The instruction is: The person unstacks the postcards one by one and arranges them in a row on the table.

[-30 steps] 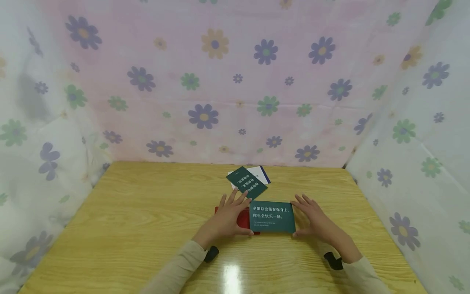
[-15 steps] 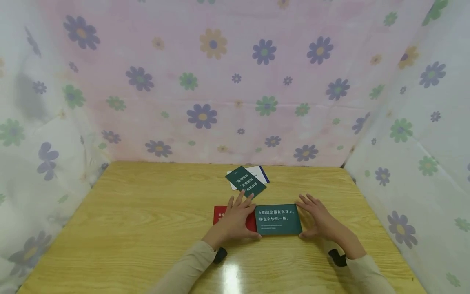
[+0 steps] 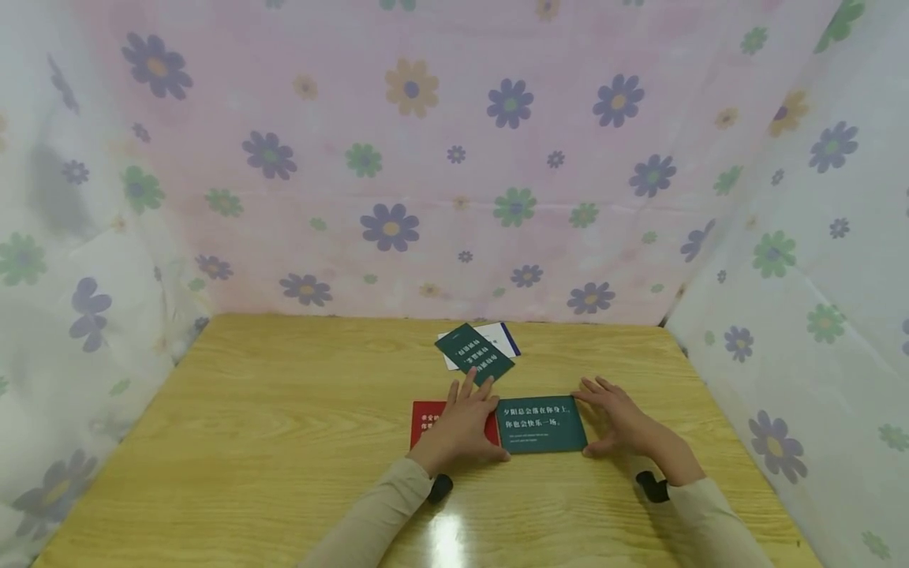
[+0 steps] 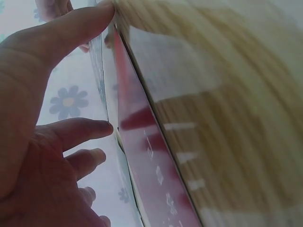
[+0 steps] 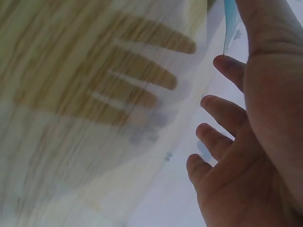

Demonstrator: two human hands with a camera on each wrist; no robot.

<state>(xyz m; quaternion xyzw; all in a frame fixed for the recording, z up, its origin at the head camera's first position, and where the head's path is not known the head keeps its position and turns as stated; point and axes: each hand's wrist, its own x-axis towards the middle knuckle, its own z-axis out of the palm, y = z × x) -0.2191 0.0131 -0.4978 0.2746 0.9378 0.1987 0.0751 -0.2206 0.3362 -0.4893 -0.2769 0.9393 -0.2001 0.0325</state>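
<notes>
A green card [image 3: 543, 426] with white Chinese lettering lies on the table [image 3: 284, 473], its left edge meeting a red card [image 3: 423, 410]. My left hand [image 3: 458, 434] reaches over the red card, covering much of it, and holds the green card's left end between thumb and index finger. At the other end, my right hand [image 3: 628, 426] holds the right corners the same way, its remaining fingers spread. In the left wrist view the thumb [image 4: 90, 23] touches a card edge. The right wrist view shows a sliver of the green card [image 5: 230, 23] by the index fingertip.
Behind the hands, another green card [image 3: 472, 351] lies askew over white paper cards [image 3: 503, 338], one with a blue edge. Flower-patterned cloth [image 3: 454, 197] encloses the table at the back and both sides.
Both hands have moved the green card to the right, off the red card and down beside it. More of the red card shows now. The cards at the back stay put.
</notes>
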